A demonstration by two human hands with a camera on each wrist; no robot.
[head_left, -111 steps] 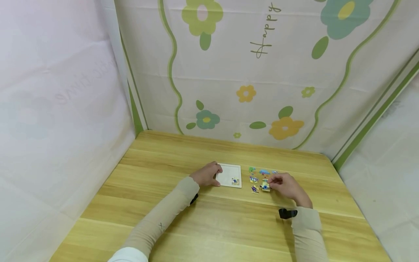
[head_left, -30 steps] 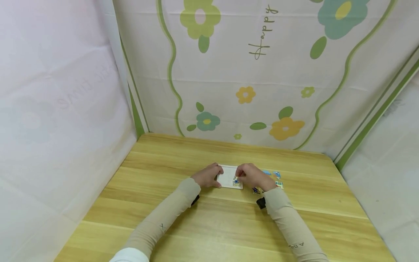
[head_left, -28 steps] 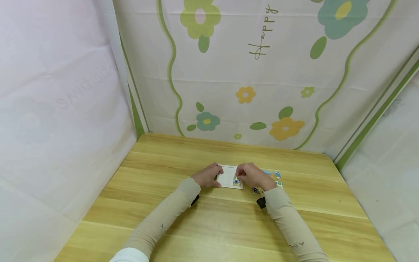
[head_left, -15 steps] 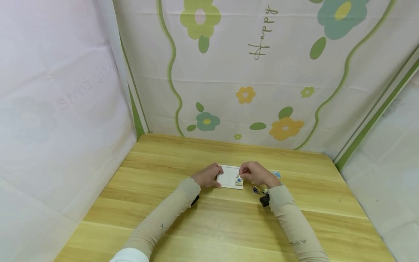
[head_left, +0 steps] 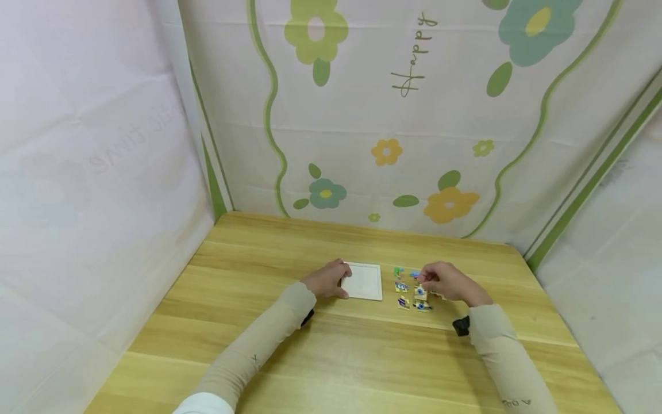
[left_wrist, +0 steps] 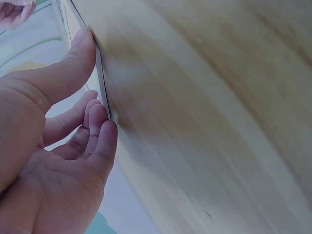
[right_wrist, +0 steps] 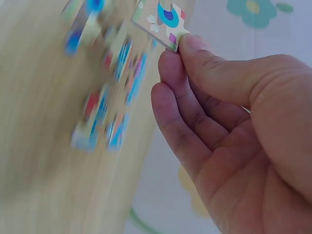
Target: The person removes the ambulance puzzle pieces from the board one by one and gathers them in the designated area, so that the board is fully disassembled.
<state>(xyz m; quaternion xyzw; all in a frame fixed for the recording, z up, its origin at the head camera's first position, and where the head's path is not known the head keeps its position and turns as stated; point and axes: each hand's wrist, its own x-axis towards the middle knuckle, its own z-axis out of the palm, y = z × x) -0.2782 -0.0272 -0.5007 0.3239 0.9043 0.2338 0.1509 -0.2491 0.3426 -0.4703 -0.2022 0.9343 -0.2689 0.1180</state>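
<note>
My left hand (head_left: 327, 279) holds the left edge of a flat white puzzle tray (head_left: 364, 282), thumb at the near corner and fingers at the far one. The left wrist view has that thumb and the fingertips against the tray's thin edge (left_wrist: 103, 80). Between thumb and fingertips, my right hand (head_left: 451, 282) pinches a jigsaw piece (right_wrist: 163, 22) printed with a blue ring and white flowers. It hovers over the loose pieces to the right of the tray. Several jigsaw pieces (head_left: 401, 286) lie on the table there, some hidden by the right hand.
Everything sits on a light wooden table (head_left: 310, 356). A white cloth with printed flowers (head_left: 450, 204) hangs behind the table's far edge, and pale cloth walls (head_left: 103, 172) stand at both sides.
My right hand has lifted the jigsaw piece from the tray's lower right corner and carried it right, over the loose pieces. The tray's surface now shows bare. The left hand stays put.
</note>
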